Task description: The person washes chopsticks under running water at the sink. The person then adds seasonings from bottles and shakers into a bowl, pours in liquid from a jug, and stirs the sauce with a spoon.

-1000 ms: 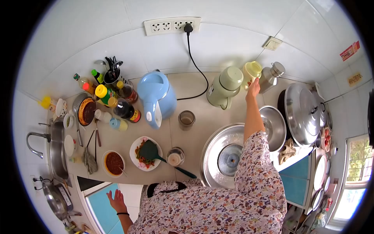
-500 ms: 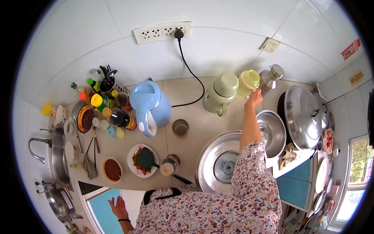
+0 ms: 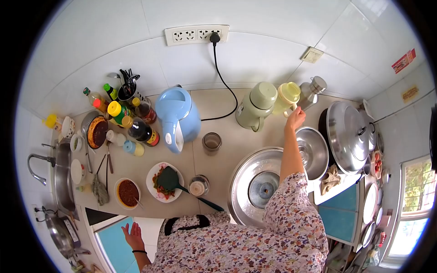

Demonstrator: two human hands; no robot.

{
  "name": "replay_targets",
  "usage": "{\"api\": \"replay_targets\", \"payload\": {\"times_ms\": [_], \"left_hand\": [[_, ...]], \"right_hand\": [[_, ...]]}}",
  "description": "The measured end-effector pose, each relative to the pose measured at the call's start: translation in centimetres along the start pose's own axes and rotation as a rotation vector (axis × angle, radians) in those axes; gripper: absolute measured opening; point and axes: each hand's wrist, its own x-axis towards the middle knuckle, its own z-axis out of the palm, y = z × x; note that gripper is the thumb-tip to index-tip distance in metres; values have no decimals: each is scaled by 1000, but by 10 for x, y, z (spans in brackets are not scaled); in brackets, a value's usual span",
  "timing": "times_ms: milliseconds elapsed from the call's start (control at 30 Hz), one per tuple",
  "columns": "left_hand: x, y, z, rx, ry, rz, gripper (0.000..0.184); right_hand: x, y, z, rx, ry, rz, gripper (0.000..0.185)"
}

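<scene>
At the back of the counter, my right hand [image 3: 296,119] is closed on the handle of a pale yellow plastic jug [image 3: 287,94]. The jug stands between a pale green thermos flask [image 3: 257,107] and a steel bottle [image 3: 311,93]. Below my right forearm are a large round metal tray [image 3: 239,191] and a steel basin [image 3: 315,152]. My left hand [image 3: 134,235] hangs in front of the counter edge, fingers apart, holding nothing. Nearest to it is a white bowl of red sauce [image 3: 128,193] with a spoon handle sticking out.
A blue electric kettle [image 3: 178,116], a glass [image 3: 211,143], a jar [image 3: 199,185] and a plate of food [image 3: 154,193] with a dark green spatula [image 3: 169,179] stand mid-counter. Sauce bottles [image 3: 142,131] crowd the left, near the sink [image 3: 63,182]. A large lidded pot [image 3: 347,136] stands right.
The whole view has shifted slightly. My right hand stays at the jug's handle, and the jug keeps its place beside the flask. My left hand remains spread by the counter edge.
</scene>
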Motion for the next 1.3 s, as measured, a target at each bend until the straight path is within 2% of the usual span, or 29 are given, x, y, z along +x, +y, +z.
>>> {"api": "replay_targets", "payload": {"times_ms": [167,233,367,433,500,567,600,667,767,833,900,933,967,1000,1033,1067,1100,1200,1267,1300], "left_hand": [[0,-4,-14,-20,39,-2,61],[-1,-10,-21,-7,47,-16,60],[-15,-17,-20,-42,78,10,58],[-16,-19,-25,-50,73,5,58],[-17,-22,-25,-45,67,-1,59],[-16,-24,-26,-47,61,-5,59],[-15,-24,-26,-50,58,-4,59],[-12,-21,-22,-33,30,-5,60],[0,-20,-14,-23,-15,-15,61],[9,-21,-11,-41,-43,-28,61],[17,-26,-11,-46,-112,-12,59],[19,-27,-9,-72,-120,-22,55],[20,-29,-7,-88,-136,-6,52],[21,-30,-3,-95,-135,-26,52],[17,-28,3,-87,-118,-32,51],[19,-27,5,-95,-109,-36,50],[22,-29,5,-106,-112,-39,50],[28,-28,-1,-149,-123,-44,48],[36,-29,-10,-163,-149,-43,46],[39,-27,-16,-166,-144,-51,46]], "right_hand": [[3,-8,2,-32,-179,-9,43],[-1,-12,3,259,-229,236,40],[-6,-18,7,458,-198,311,37],[-9,-26,-6,510,-168,436,36],[-4,-24,-12,570,-151,411,37],[5,-22,-22,520,-98,213,36],[9,-21,-28,516,-94,215,36],[3,-53,-62,577,-140,50,37],[7,-84,-101,647,-184,-6,37],[3,-105,-127,586,-173,-22,37],[-7,-129,-154,748,-279,-1,35],[-17,-144,-167,696,-277,-42,35],[-37,-169,-180,832,-354,10,32],[-40,-174,-191,809,-395,-11,29],[-68,-197,-200,836,-351,-29,30],[-49,-181,-208,752,-525,-108,32],[-49,-186,-219,726,-595,-119,36],[-115,-232,-242,794,-561,-56,40],[-138,-242,-256,860,-713,-44,41],[-155,-247,-259,851,-718,-48,41]]}}
